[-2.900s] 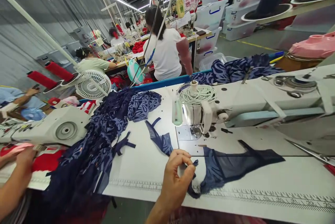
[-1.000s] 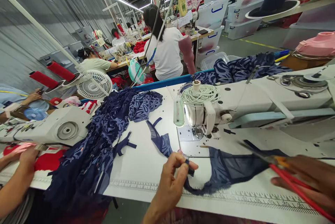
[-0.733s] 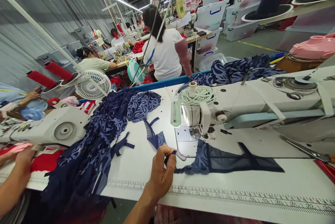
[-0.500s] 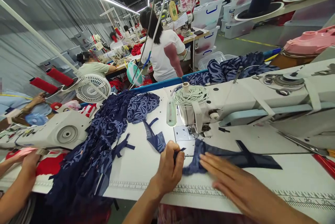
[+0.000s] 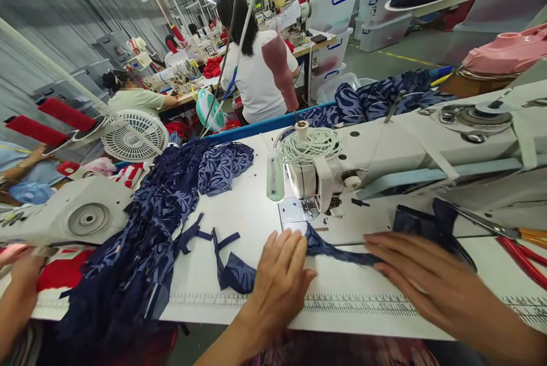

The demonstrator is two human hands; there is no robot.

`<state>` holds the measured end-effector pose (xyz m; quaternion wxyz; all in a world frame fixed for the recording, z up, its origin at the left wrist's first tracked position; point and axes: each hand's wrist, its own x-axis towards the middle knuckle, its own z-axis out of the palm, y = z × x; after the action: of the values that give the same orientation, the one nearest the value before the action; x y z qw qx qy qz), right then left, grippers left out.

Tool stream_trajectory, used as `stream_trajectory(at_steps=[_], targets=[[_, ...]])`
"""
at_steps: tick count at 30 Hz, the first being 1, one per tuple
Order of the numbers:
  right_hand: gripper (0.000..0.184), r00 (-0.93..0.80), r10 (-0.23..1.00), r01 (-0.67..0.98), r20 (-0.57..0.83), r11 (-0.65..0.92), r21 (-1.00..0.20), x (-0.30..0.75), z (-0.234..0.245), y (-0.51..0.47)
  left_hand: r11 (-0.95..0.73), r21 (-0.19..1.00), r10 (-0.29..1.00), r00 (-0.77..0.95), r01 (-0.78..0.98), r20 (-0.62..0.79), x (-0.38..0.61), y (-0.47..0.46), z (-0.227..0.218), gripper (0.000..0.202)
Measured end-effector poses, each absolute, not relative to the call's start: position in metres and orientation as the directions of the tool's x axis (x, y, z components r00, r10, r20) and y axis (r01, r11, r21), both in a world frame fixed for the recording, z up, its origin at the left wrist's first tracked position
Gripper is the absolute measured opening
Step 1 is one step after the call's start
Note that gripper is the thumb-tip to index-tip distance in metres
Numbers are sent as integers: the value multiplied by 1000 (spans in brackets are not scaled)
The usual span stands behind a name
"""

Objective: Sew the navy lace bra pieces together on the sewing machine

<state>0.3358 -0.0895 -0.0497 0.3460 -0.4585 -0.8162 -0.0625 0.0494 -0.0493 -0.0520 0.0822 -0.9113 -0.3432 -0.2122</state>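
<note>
My left hand (image 5: pixel 284 275) lies flat on the white table in front of the sewing machine (image 5: pixel 314 178), fingers stretched forward over navy fabric. From its fingertips a narrow navy fabric strip (image 5: pixel 337 249) runs right to my right hand (image 5: pixel 431 283), which rests on it with fingers extended. Beyond the right hand, more dark navy fabric (image 5: pixel 421 223) lies folded by the machine's base. Left of my left hand sits a small navy piece with narrow straps (image 5: pixel 239 272); its right edge is hidden under that hand. Part of the fabric under both hands is covered.
A heap of navy patterned fabric (image 5: pixel 158 200) covers the table's left side and hangs over its edge. Scissors (image 5: pixel 491 220) with orange handles lie at right beside a red-handled tool (image 5: pixel 523 260). A neighbouring machine (image 5: pixel 85 215) and a co-worker's hand (image 5: pixel 25 275) are at left.
My left hand has gone from a closed pinch to lying flat. My right hand has slid right, and the fabric now stretches as a narrow strip between the hands. The view has shifted slightly.
</note>
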Motion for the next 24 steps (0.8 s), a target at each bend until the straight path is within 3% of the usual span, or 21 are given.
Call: stream_trajectory(at_steps=[3, 7, 12, 18, 21, 24], targets=[[27, -462, 651, 733, 602, 662, -154, 301, -45, -76, -755, 0, 615, 709, 656, 346, 71, -49, -56, 59], [28, -439, 691, 741, 574, 640, -203, 288, -53, -59, -759, -53, 612, 739, 649, 280, 71, -51, -60, 69], [36, -485, 685, 753, 544, 643, -139, 286, -61, -41, -757, -35, 621, 735, 653, 271, 65, -53, -63, 67], [31, -468, 714, 816, 521, 575, -55, 295, -56, -36, -747, 21, 644, 715, 664, 272, 66, -53, -64, 65], [31, -405, 722, 817, 561, 562, -132, 296, -53, -46, -748, 60, 643, 699, 661, 313, 64, -55, -61, 63], [35, -462, 701, 721, 542, 654, -231, 289, -54, -60, -749, 97, 639, 677, 655, 365, 61, -56, -61, 53]])
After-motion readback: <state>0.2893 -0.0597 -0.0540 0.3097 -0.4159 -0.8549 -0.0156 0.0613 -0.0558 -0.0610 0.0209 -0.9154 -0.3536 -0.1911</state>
